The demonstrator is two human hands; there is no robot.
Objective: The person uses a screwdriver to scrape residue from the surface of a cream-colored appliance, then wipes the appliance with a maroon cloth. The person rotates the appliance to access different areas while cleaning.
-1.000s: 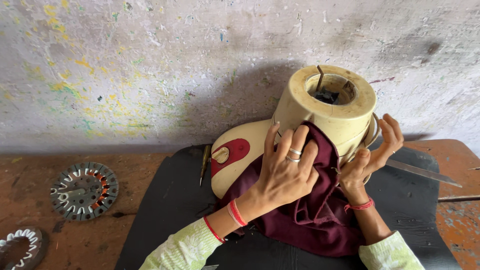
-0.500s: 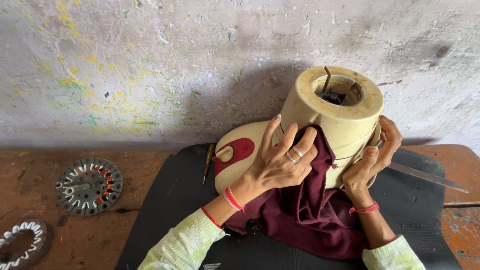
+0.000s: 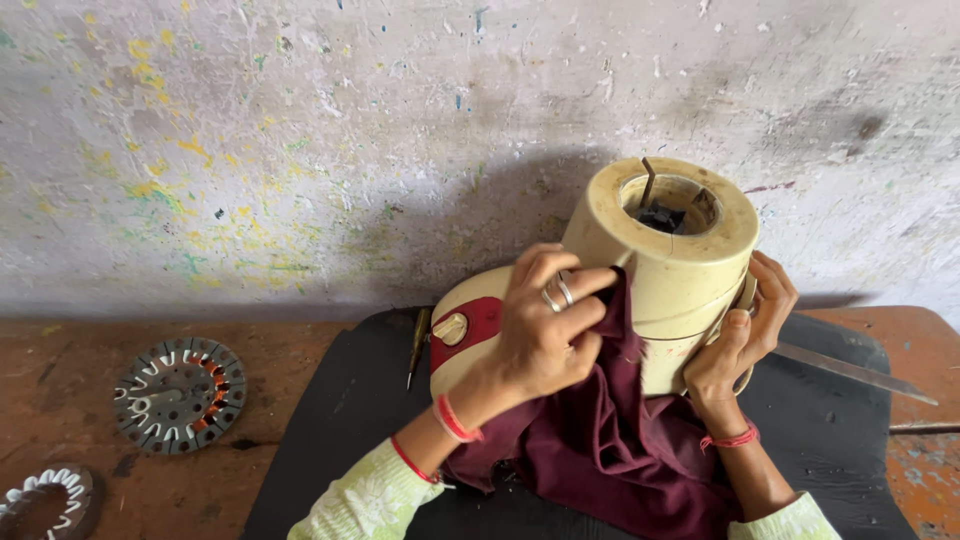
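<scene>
The left hand (image 3: 545,320) has its fingers curled tight around a bunch of the maroon cloth (image 3: 600,440), pressing the wad against the side of the cream mixer body (image 3: 680,270), which stands just at its 2 o'clock; two rings show on the bent fingers and red bangles ring the wrist. The right hand (image 3: 745,335) is wrapped partly open around the far side of the same mixer body, thumb in front and fingers reaching behind, so the appliance sits clasped between the two hands. From the left hand's grip the cloth hangs down toward 6 o'clock and pools on the black mat (image 3: 340,420) between the two pale green sleeves. The mixer body is tilted, its round open top toward 12 o'clock, with a dark coupling and a thin upright metal pin inside the well. At 9 o'clock of the left hand, the mixer's lower part carries a red oval panel (image 3: 478,325) with a cream knob (image 3: 450,328) on it. A screwdriver (image 3: 416,345) lies on the mat just beyond that. A long metal blade (image 3: 855,372) lies at 3 o'clock of the right hand. Well apart at 9 o'clock, on the worn orange table (image 3: 60,370), lies a round slotted stator disc (image 3: 180,393), with a second toothed ring (image 3: 45,497) at the 8 o'clock edge.
</scene>
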